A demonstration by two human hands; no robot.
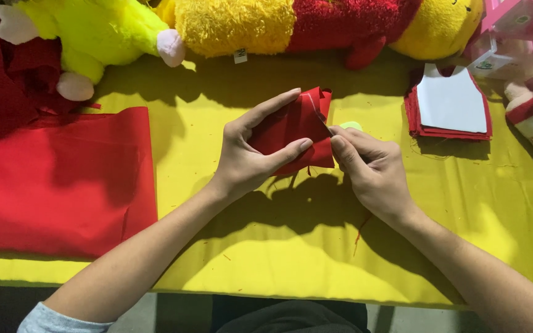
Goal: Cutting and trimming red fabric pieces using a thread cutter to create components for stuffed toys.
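Standing by the table w/ the yellow cloth cover (316, 259): the person's left hand (248, 157) grips a small folded piece of red fabric (291, 126) just above centre, thumb pressed on the near face, index finger stretched along the top edge, other fingers behind. Right hand (371, 169) sits at approx 3 o'clock of that piece, thumb and forefinger pinched tight at its right edge; something thin seems caught between them, maybe a needle or pin, too small to tell. A light line runs near the piece's top right corner, could be thread or a chalk mark.

How far along, judging by how things lie: the piece is already cut and folded, being worked at one edge only. Loose red threads hang under it, so the edge looks unfinished.

Around: at 9 o'clock a big flat sheet of red cloth (63, 179), uncut as far as I can see. At 2 o'clock a stack of red vest-shaped cut pieces topped w/ a white paper template (451, 102). At 12 o'clock a yellow-and-red plush toy (291, 24) lying across the back; at 11 a lime-green plush toy w/ pink paws (94, 34). Pink boxes (513, 24) at approx 1 o'clock, far corner. A small pale green thing peeks out behind the right fingers. Nothing crowds the hands.
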